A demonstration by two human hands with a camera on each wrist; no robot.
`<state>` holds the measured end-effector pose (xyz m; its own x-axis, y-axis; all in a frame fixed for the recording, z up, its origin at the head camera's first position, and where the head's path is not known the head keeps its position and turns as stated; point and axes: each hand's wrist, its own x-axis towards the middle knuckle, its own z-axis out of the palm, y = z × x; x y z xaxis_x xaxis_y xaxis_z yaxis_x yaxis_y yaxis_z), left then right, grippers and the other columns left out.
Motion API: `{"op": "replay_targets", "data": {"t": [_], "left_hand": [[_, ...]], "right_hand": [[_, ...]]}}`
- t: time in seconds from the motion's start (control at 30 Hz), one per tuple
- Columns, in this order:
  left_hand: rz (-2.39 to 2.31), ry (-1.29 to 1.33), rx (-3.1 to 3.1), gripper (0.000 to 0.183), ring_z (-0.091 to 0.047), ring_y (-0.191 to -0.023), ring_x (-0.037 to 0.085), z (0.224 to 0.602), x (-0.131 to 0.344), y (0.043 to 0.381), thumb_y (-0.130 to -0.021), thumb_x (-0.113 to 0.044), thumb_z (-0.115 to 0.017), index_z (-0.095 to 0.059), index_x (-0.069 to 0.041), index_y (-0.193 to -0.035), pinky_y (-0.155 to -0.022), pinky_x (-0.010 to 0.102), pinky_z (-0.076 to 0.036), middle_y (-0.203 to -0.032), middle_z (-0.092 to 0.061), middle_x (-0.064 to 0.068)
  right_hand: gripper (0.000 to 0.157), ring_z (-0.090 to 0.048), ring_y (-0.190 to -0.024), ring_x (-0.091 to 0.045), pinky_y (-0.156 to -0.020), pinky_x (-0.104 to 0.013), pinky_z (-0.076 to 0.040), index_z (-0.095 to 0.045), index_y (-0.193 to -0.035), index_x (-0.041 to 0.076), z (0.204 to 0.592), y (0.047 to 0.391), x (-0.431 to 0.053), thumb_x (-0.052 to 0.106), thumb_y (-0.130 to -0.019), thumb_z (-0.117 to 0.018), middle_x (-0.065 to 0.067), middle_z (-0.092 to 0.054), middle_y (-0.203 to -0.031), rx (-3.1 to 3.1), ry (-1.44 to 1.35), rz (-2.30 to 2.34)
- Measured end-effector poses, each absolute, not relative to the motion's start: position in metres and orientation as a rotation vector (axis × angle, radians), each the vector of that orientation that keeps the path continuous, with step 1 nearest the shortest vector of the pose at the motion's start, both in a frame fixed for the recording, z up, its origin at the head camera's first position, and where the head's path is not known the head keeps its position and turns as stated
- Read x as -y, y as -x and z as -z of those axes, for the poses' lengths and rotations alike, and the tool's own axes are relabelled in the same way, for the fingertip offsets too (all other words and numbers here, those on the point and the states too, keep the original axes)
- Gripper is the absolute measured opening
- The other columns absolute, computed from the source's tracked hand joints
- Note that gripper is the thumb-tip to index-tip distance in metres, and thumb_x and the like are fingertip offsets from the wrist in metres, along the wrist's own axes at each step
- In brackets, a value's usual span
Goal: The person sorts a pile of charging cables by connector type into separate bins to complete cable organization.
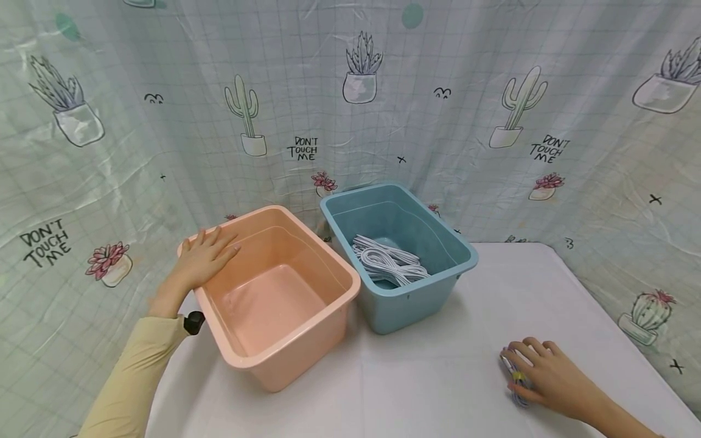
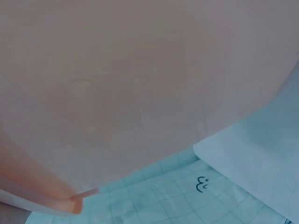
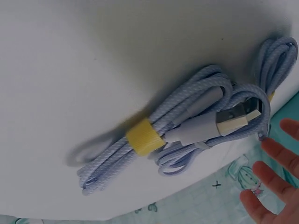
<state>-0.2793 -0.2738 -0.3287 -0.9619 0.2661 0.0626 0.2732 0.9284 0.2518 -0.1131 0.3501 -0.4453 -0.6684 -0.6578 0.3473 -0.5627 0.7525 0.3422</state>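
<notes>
My left hand (image 1: 204,258) rests over the left rim of a peach-coloured plastic bin (image 1: 306,353), its fingers reaching inside. In the left wrist view the bin's outer wall (image 2: 140,93) fills most of the picture. Close above the white table, my right hand (image 1: 555,380) hovers at a coiled USB cable (image 1: 517,377) tied with a yellow strap. From the right wrist, that lavender braided cable (image 3: 159,121) lies with its USB plug (image 3: 205,128) showing, and the right fingers (image 3: 280,182) are spread, one fingertip right at the coil.
A blue bin (image 1: 416,304) holding several bundled white cords (image 1: 389,261) stands behind and right of the peach bin. Another lavender coil (image 3: 278,63) appears in the right wrist view. A patterned curtain (image 1: 328,121) encloses the back and sides of the white table (image 1: 427,377).
</notes>
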Motion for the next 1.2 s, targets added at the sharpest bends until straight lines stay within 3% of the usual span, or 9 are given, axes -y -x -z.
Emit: {"op": "replay_targets", "data": {"t": [0.3, 0.63, 0.93, 1.03, 1.13, 1.2], "left_hand": [[0.408, 0.431, 3.063, 0.063, 0.005, -0.131, 0.052, 0.329, 0.274, 0.28, -0.093, -0.054, -0.022, -0.024, -0.015, -0.143, -0.097, 0.07, 0.006, -0.148, -0.008, 0.024], [0.392, 0.426, 3.065, 0.063, 0.004, -0.13, 0.053, 0.329, 0.274, 0.28, -0.093, -0.054, -0.022, -0.024, -0.015, -0.142, -0.097, 0.07, 0.005, -0.148, -0.008, 0.024], [0.397, 0.423, 3.054, 0.063, 0.003, -0.131, 0.053, 0.33, 0.275, 0.281, -0.093, -0.054, -0.022, -0.025, -0.015, -0.142, -0.097, 0.07, 0.005, -0.147, -0.009, 0.024], [0.4, 0.422, 3.052, 0.063, 0.003, -0.13, 0.053, 0.33, 0.275, 0.281, -0.093, -0.054, -0.022, -0.025, -0.015, -0.142, -0.096, 0.07, 0.005, -0.147, -0.009, 0.024], [0.393, 0.422, 3.053, 0.063, 0.003, -0.13, 0.053, 0.33, 0.275, 0.28, -0.093, -0.054, -0.022, -0.025, -0.015, -0.142, -0.096, 0.07, 0.005, -0.147, -0.009, 0.024], [0.39, 0.42, 3.054, 0.063, 0.003, -0.13, 0.053, 0.33, 0.274, 0.28, -0.093, -0.054, -0.022, -0.025, -0.014, -0.142, -0.096, 0.07, 0.005, -0.147, -0.009, 0.024]], "right_hand": [[0.066, -0.051, -0.092, -0.018, -0.066, -0.038, -0.042, -0.059, -0.109, 0.017, 0.45, 0.109, -0.353, 0.068, -0.067, -0.058, -0.002, -0.059, -0.105, 2.563, -0.881, 0.259], [0.056, -0.047, -0.084, -0.013, -0.065, -0.035, -0.039, -0.062, -0.106, 0.013, 0.46, 0.114, -0.35, 0.057, -0.07, -0.063, 0.008, -0.054, -0.084, 2.573, -0.804, 0.216], [0.046, -0.049, -0.082, -0.015, -0.067, -0.035, -0.043, -0.06, -0.107, 0.01, 0.461, 0.12, -0.338, 0.043, -0.075, -0.066, 0.005, -0.054, -0.082, 2.597, -0.828, 0.267], [0.045, -0.049, -0.08, -0.014, -0.066, -0.033, -0.044, -0.059, -0.106, 0.009, 0.461, 0.121, -0.333, 0.047, -0.083, -0.055, 0.005, -0.055, -0.081, 2.556, -0.869, 0.228], [0.051, -0.049, -0.079, -0.012, -0.065, -0.031, -0.044, -0.06, -0.104, 0.008, 0.462, 0.122, -0.328, 0.047, -0.094, -0.028, 0.005, -0.055, -0.082, 2.508, -0.916, 0.189], [0.058, -0.049, -0.079, -0.013, -0.065, -0.031, -0.045, -0.06, -0.104, 0.01, 0.463, 0.122, -0.324, 0.043, -0.094, -0.014, 0.005, -0.055, -0.084, 2.502, -0.943, 0.188]]}}
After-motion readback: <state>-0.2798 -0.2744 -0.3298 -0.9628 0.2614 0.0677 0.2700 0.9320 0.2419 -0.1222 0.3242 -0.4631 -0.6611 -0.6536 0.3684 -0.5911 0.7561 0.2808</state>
